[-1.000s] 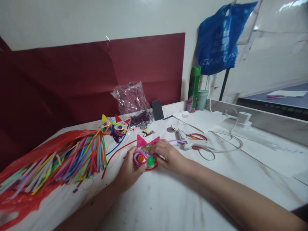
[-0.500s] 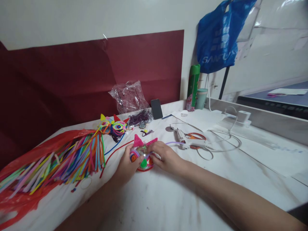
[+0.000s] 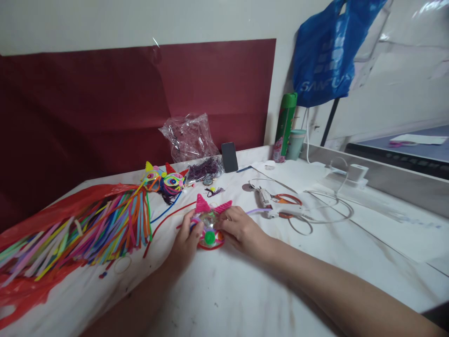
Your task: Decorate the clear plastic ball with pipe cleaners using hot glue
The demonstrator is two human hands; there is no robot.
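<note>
While the left hand (image 3: 187, 239) holds one side of a small cat-face toy (image 3: 209, 227), its grip closed with the thumb in front, the right hand (image 3: 242, 230) rests its bent fingers against the other side. Whether the right grip pinches the toy or only presses on it cannot be told, because the hand covers the contact. The toy sits between both hands at the middle of a white marbled table (image 3: 224, 292), with two fuzzy pink ears (image 3: 202, 204) on top and a round green piece (image 3: 209, 238) at the front.

To the left, a heap of colourful pipe cleaners (image 3: 115, 224) lies on a red plastic bag (image 3: 38, 295). Just behind the heap are two more decorated heads, one with yellow ears (image 3: 152, 176), one with red ears (image 3: 173, 183). A loose red pipe cleaner (image 3: 166, 220) lies near the left hand. To the right of the hands are a white glue gun (image 3: 286, 209) and orange-handled scissors (image 3: 287, 198). Farther back, a dark phone (image 3: 229, 157) leans beside a crumpled clear bag (image 3: 191, 138).
</note>
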